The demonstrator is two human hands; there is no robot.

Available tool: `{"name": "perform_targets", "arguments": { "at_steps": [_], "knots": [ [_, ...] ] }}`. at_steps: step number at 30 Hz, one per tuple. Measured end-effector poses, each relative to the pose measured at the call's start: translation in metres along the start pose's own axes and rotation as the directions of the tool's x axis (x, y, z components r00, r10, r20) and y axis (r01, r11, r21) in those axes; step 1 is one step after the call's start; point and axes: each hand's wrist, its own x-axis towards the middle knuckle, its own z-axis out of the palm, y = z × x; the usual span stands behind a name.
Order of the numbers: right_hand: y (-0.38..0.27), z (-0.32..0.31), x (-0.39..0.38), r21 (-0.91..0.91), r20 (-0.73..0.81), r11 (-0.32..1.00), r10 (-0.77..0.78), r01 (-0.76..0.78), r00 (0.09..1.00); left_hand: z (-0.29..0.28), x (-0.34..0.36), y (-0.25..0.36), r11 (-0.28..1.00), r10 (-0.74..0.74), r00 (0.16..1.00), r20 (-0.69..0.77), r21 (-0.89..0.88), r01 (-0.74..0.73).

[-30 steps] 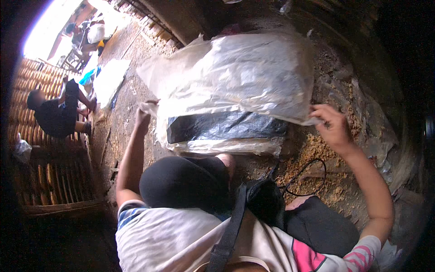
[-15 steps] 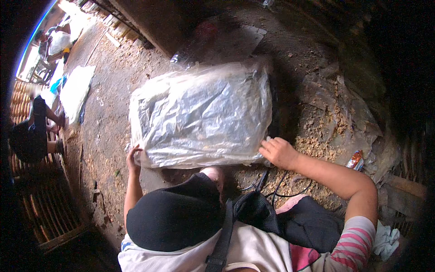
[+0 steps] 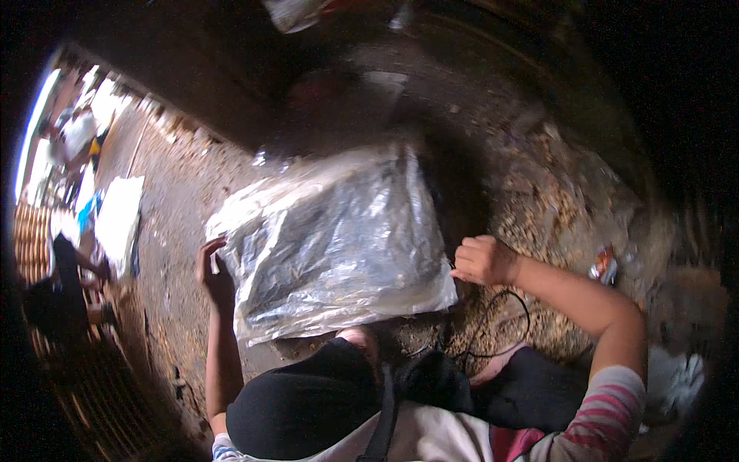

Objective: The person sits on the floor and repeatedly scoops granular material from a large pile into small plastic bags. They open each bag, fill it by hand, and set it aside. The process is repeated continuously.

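A large, crinkled clear plastic bag [image 3: 339, 246] lies flattened on the dirt floor in front of me, its surface shiny and creased. Beside its left edge is my left hand [image 3: 212, 260], with bent fingers and a gap between the thumb and the others; the fingertips reach the plastic. My right hand [image 3: 485, 260] is closed at the bag's right edge, thumb and forefinger pinching the plastic near the lower right corner. Under the bag's near edge, my knee in dark cloth comes close to it.
A dark cable [image 3: 504, 356] loops on the gritty ground at the right, near a small shiny wrapper [image 3: 603, 266]. White sheets [image 3: 119, 223] lie at the far left, where another person [image 3: 65, 269] sits by slatted bamboo. Dark boarding [image 3: 192, 85] rises beyond the bag.
The bag's near edge has come closer to me, and the bag lies tilted and flatter. My left hand has shifted up along its left side; the right still pinches the edge. The view has shifted.
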Motion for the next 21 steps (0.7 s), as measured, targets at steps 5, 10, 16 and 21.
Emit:
{"name": "perform_targets", "arguments": {
  "at_steps": [5,10,16,21],
  "knots": [
    [0.029,0.000,-0.067,-0.132,0.097,0.991,0.037,-0.024,0.995,0.079,0.036,0.107,0.961,0.077,0.849,0.522,-0.267,0.077],
    [0.101,-0.018,-0.172,-0.365,0.164,0.874,0.400,-0.322,0.902,0.098,0.023,0.160,0.954,0.211,0.693,0.689,-0.300,0.008],
    [0.182,0.008,-0.251,-0.165,-0.214,0.568,0.777,-0.806,0.591,0.092,-0.041,0.173,0.966,0.001,0.618,0.786,-0.161,0.202],
    [0.183,0.006,-0.140,-0.252,-0.066,0.781,0.575,-0.572,0.815,0.068,-0.081,0.180,0.941,-0.139,0.592,0.794,-0.080,0.329]
  ]
}}
